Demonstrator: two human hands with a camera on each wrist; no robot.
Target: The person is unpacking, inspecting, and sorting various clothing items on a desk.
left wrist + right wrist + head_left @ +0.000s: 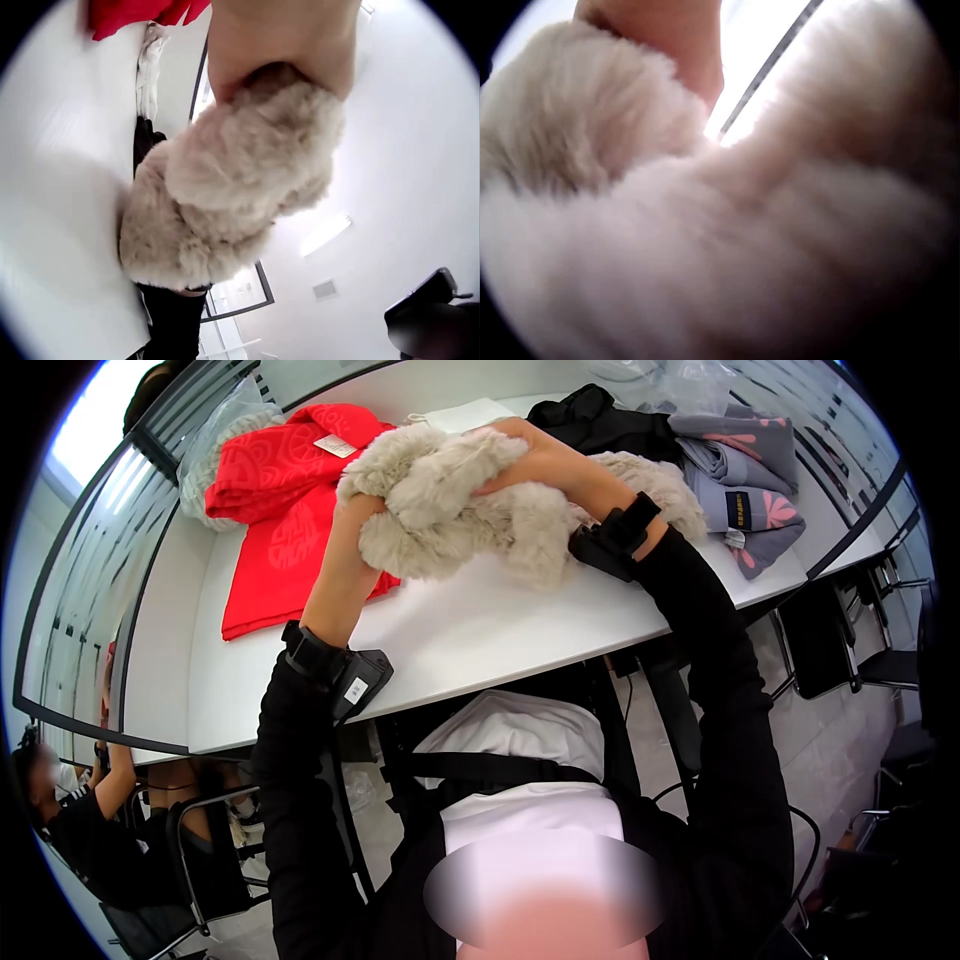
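A fluffy beige fur scarf (450, 525) hangs bunched and twisted between both hands, over the white table's front part. The right hand (515, 455) grips a thick fold of it from the right, fingers on the far side and thumb on the near side. At its left end, the left hand (362, 512) reaches into the bunched fur, which covers the fingers; I cannot tell how they lie. In the left wrist view the fur (255, 150) wraps closely about that hand. Blurred fur (705, 255) fills most of the right wrist view.
A red cloth (285, 540) with a tag lies to the left on the white table (430, 645). Behind it is a plastic bag (225, 435). Black fabric (600, 420) and folded grey items with pink patterns (745, 490) lie right. Another person (85, 840) sits at far left.
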